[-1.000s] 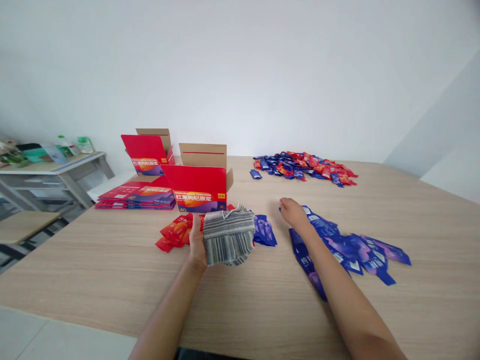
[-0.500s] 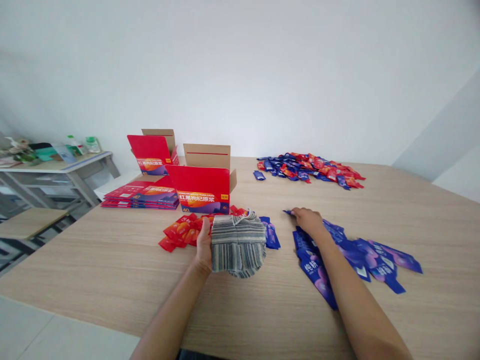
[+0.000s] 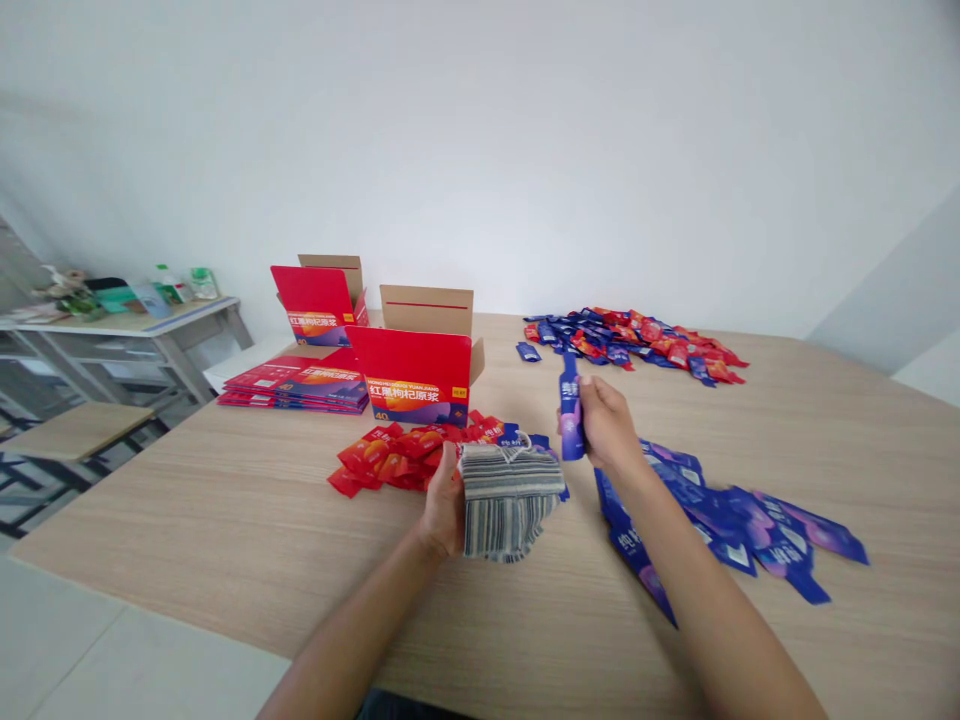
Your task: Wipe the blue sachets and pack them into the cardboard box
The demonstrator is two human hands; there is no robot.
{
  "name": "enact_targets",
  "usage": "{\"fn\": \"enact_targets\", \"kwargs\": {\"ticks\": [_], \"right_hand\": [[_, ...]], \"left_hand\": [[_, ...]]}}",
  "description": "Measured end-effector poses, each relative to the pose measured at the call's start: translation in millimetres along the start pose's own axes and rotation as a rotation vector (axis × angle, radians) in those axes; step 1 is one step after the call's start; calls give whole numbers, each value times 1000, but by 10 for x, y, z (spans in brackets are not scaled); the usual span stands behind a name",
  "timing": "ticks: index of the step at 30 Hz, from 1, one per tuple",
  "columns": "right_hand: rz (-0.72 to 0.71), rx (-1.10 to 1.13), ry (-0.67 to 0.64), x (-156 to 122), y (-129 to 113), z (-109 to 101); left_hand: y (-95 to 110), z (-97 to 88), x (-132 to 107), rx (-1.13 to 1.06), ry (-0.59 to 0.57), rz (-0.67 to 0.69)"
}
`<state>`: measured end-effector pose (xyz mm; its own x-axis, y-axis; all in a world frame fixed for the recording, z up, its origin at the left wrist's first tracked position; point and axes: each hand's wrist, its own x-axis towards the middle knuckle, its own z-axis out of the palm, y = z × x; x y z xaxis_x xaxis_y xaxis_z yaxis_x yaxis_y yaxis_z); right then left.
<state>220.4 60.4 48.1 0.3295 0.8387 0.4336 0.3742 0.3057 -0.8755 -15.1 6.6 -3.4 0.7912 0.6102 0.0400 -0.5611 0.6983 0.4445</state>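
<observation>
1. Blue packet (image 3: 571,420) at the centre of the frame, neck upward, raised above the wooden table (image 3: 187,530).
2. Right hand (image 3: 607,425) just right of centre, thumb and fingers clamped on the packet's right edge.
3. Left hand (image 3: 444,505) below centre, gripping a striped bag (image 3: 510,505); thumb along its left edge, other fingers mostly hidden behind.
4. Heaped beyond the bag: red packets (image 3: 390,455) and more blue packets (image 3: 511,435), partly covered.
5. Loose blue pouches (image 3: 772,530) toward the lower right, some partly behind the right forearm (image 3: 690,545).
6. Left of centre: front box (image 3: 420,375) and rear box (image 3: 319,300), flaps raised, beside stacked flat cartons (image 3: 307,382).
</observation>
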Motion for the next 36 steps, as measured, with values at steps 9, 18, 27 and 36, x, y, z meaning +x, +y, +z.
{"fn": "enact_targets", "kwargs": {"ticks": [9,18,27,36], "right_hand": [[-86,-15,-266,-602,-328,547],[-397,-623,-390,-791,-397,586],[-569,-778,-263,-907,-325,699],[-618,-882,-256,-927,-356,706]], "left_hand": [[-101,138,72,-65,35,70],[-89,131,95,-143,161,212],[-102,65,125,-184,225,231],[60,93,88,-240,231,215]]}}
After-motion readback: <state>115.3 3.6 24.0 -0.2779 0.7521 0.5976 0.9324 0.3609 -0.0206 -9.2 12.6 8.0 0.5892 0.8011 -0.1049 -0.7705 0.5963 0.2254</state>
